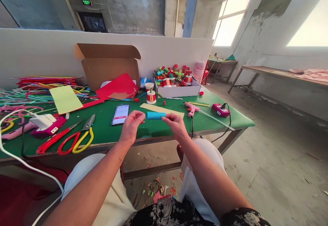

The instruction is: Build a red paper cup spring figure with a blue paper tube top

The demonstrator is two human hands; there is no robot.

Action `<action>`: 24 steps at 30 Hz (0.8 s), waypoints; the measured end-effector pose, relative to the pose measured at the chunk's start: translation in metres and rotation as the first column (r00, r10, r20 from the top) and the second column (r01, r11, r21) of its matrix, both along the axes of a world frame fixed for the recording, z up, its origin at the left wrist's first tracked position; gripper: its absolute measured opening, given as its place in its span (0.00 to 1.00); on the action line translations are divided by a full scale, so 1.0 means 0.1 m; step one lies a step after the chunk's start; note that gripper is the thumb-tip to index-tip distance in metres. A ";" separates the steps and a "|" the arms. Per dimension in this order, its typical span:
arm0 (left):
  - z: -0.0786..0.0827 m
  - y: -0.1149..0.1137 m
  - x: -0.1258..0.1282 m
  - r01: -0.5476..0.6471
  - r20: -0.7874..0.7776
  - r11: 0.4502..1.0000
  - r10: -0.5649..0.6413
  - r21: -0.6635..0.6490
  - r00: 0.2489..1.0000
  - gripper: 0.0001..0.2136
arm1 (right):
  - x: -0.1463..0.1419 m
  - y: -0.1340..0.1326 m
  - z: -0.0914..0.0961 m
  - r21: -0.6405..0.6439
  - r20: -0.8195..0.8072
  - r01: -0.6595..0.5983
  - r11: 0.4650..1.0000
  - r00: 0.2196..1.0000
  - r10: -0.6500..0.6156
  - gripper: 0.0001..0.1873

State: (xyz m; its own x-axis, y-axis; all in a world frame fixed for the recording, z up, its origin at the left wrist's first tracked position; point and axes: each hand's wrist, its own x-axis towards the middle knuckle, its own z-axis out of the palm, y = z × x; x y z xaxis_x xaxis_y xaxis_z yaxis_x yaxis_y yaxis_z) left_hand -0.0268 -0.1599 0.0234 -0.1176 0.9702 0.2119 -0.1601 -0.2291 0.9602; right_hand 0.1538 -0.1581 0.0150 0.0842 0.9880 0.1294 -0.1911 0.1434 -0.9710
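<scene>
A small blue paper tube (156, 116) lies level above the front part of the green table. My right hand (176, 125) pinches its right end between thumb and fingers. Close to the tube's left end, my left hand (133, 125) has its thumb and fingertips pressed together. Whether those fingertips hold anything or touch the tube I cannot make out. Behind the tube is a strip of cream paper (151, 107). Farther back stands a red and white paper cup (151, 97) with a striped coil on top. A phone (120, 114) lies left of my left hand.
Scissors (81, 135) and red-handled pliers (56, 138) lie at the left, near a power strip (48, 127) and piled pipe cleaners (38, 82). A pink glue gun (191, 109) with a cord lies right. Behind stand a cardboard box (110, 68) and a white box (178, 91) of colourful crafts.
</scene>
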 end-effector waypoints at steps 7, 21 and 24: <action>-0.08 -0.02 0.06 0.115 -0.170 0.993 -0.115 -0.008 0.979 0.15 | -0.04 -0.02 -0.02 0.017 0.068 -0.032 0.999 0.997 0.031 0.16; -0.20 0.07 0.14 0.004 -0.211 0.996 0.015 0.092 0.977 0.09 | -0.13 0.02 -0.12 0.099 0.177 0.031 0.995 0.983 -0.048 0.13; -0.20 0.08 0.17 -0.027 -0.209 0.998 0.039 0.061 0.977 0.11 | -0.14 0.03 -0.12 0.047 0.145 -0.053 0.998 0.988 0.045 0.15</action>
State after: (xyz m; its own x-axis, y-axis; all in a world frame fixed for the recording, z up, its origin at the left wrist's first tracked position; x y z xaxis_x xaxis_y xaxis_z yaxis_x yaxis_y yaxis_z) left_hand -0.0095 -0.1522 0.0031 -0.0968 0.9520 0.2903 0.0522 -0.2864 0.9567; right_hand 0.1398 -0.1555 0.0031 0.0127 0.9824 0.1866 -0.0579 0.1870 -0.9806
